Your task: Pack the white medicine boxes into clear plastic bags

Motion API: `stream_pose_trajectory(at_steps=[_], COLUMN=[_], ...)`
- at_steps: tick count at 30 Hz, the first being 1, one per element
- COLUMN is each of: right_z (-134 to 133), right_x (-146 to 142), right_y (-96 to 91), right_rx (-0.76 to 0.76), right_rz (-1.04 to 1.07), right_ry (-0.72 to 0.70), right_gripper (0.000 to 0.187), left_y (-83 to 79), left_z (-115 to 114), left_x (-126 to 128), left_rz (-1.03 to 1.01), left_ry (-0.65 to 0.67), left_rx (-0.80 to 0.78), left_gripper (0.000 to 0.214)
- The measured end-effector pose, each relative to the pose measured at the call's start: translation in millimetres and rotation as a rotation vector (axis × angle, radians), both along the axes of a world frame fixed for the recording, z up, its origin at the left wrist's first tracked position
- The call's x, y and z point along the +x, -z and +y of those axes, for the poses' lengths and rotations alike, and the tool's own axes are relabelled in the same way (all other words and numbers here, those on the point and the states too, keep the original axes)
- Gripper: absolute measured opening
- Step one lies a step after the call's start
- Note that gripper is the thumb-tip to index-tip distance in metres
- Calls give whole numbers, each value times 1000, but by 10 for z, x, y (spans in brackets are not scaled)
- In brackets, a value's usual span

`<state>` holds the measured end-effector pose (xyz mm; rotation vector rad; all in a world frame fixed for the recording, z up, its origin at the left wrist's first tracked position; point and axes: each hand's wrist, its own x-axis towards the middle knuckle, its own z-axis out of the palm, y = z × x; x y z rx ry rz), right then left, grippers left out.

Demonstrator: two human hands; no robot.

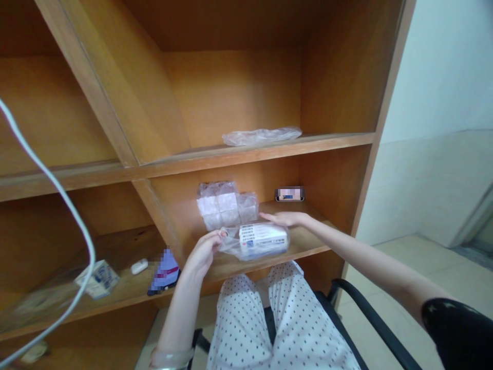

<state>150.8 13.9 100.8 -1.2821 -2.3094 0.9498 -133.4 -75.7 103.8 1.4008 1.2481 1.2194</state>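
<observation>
A white box with blue and red print sits inside a clear plastic bag (259, 240) on the lower shelf (308, 241). My left hand (206, 251) pinches the open end of that bag at its left side. My right hand (284, 219) lies along the top far edge of the bagged box, fingers stretched out and touching it. Just behind stand stacked white boxes wrapped in clear plastic (225, 204).
A crumpled clear bag (262, 135) lies on the upper shelf. A small dark object (289, 194) sits at the back of the lower shelf. In the left compartment are a small carton (98, 278), a white oval item (139, 266) and a packet (165, 271). A white cable (57, 185) hangs at left. Chair arm (370, 313) at right.
</observation>
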Motion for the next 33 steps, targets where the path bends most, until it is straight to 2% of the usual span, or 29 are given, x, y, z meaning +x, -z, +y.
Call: stream_pose_trajectory(at_steps=[2, 5, 10, 13, 17, 22, 27, 33], right_z=[2, -41, -124, -152, -201, -279, -388, -509], right_x=[146, 304, 432, 477, 515, 587, 708, 780], right_y=[23, 53, 100, 140, 217, 266, 107, -271], right_rx=[59, 127, 156, 154, 249, 394, 425, 518], right_rz=[-12, -53, 0, 1, -125, -322, -275, -60], right_ry=[38, -13, -51, -103, -150, -76, -80, -76], right_gripper=[75, 74, 70, 56, 35, 33, 31, 24], left_y=[-47, -126, -271, -336, -372, -426, -537, -629], left_z=[-11, -16, 24, 62, 92, 77, 72, 108], left_x=[26, 121, 306, 382, 465, 575, 624, 549], left_rz=[-77, -175, -359, -417, -388, -246, -211, -241], left_ry=[-55, -82, -49, -10, 35, 73, 43, -62], left_rx=[9, 5, -22, -18, 63, 90, 168, 155], left_gripper=[16, 15, 16, 15, 20, 25, 23, 28])
